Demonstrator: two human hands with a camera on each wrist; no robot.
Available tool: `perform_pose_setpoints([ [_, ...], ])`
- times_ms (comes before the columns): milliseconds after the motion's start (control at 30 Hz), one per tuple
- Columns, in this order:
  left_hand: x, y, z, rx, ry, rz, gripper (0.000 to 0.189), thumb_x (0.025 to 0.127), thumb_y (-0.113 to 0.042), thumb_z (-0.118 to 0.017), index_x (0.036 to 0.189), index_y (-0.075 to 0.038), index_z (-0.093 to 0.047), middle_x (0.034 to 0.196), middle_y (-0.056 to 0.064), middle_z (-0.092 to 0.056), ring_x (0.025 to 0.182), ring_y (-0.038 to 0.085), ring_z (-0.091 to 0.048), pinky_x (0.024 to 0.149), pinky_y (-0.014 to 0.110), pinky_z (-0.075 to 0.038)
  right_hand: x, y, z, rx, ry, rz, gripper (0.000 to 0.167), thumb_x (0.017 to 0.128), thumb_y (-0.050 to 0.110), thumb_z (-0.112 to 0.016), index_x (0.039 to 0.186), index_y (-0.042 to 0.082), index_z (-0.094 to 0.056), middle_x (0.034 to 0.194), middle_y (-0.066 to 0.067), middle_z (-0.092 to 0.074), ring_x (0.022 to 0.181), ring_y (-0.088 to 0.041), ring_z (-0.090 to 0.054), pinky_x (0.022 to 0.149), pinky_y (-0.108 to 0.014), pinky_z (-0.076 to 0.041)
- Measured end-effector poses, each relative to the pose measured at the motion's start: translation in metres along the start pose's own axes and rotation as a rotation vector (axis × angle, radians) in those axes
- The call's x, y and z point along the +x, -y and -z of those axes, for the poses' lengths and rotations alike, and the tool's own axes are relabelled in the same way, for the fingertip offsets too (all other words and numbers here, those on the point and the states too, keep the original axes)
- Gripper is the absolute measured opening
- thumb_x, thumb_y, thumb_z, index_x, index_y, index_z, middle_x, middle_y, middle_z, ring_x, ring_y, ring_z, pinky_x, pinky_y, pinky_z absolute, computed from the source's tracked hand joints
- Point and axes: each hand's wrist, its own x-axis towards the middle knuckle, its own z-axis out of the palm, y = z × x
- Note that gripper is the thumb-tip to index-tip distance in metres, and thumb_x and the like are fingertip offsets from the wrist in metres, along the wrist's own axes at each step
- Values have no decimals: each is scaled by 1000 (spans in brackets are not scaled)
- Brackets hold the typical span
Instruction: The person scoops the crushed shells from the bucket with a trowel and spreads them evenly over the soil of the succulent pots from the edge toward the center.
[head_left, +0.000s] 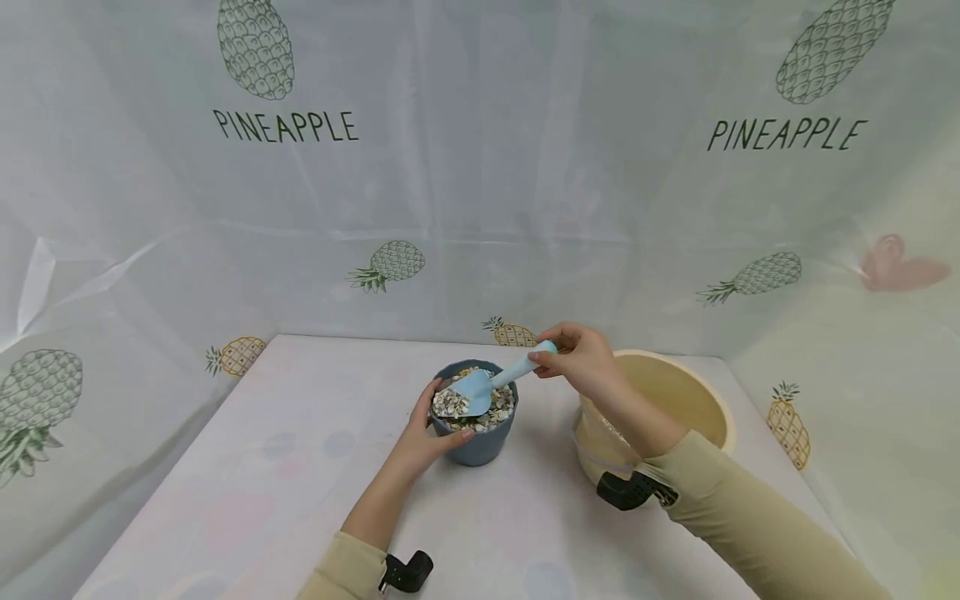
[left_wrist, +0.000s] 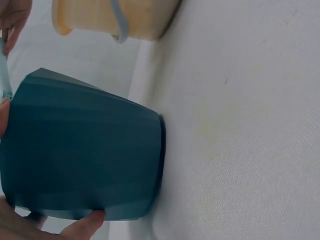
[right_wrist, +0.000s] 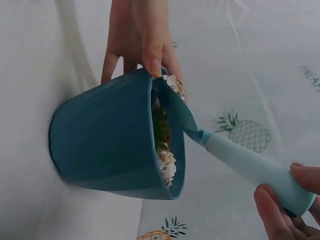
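Note:
A blue flower pot (head_left: pixel 480 450) stands on the table, its mouth holding pale pebbles and, in the right wrist view, something green and reddish (right_wrist: pixel 161 127). My left hand (head_left: pixel 422 440) grips the pot's left side, thumb by the rim; in the left wrist view fingertips (left_wrist: pixel 86 225) lie along its wall. With my right hand (head_left: pixel 582 360) I hold a light blue toy-like shovel (right_wrist: pixel 250 165) by the end of its handle. The shovel slants down to the left, its blade over the pot's mouth, with pebbles (head_left: pixel 451 404) at the blade's tip.
Right of the pot, partly behind my right forearm, is a cream bucket (head_left: pixel 712 408) with a pale handle (left_wrist: pixel 120 20). A white sheet with pineapple prints (head_left: pixel 480 183) hangs behind and beside the table (head_left: pixel 300 500).

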Motion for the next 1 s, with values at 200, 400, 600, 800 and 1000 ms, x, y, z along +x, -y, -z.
perform_pose_setpoints([
  [200,1,2,-1,23,-1,-2,103,77,-22,-85,156,-24,-21,159,22,-14,141,50,-14,106,71,-16,2,4,-8,-67,11,73,24,86,2,-74,108,-4,-66,99,-17,-69,77,-27,-71,70,-34,-59],
  [400,0,4,0,35,-9,0,103,76,-24,-86,157,-24,-21,160,18,-14,141,48,-16,106,69,-18,-1,7,-9,-112,33,139,23,86,2,-74,106,-2,-66,97,-16,-69,76,-26,-70,70,-35,-59],
  [600,2,3,0,37,-6,-6,103,76,-25,-86,157,-24,-21,160,17,-13,140,51,-18,105,70,-19,-3,13,-12,-155,27,191,22,85,4,-75,105,-2,-67,92,-13,-70,77,-32,-70,69,-36,-58],
  [800,1,2,0,41,-10,-7,104,77,-24,-85,157,-25,-20,160,19,-13,139,53,-17,104,72,-20,1,17,-20,-228,-1,272,20,85,6,-75,104,1,-69,84,-7,-70,69,-21,-68,62,-34,-54],
  [1000,0,3,0,40,-3,-1,108,77,-29,-85,158,-24,-13,160,17,-11,142,49,-12,105,72,-16,-1,18,-21,-265,-2,334,19,87,8,-74,105,4,-70,82,-4,-68,69,-21,-66,59,-33,-53],
])
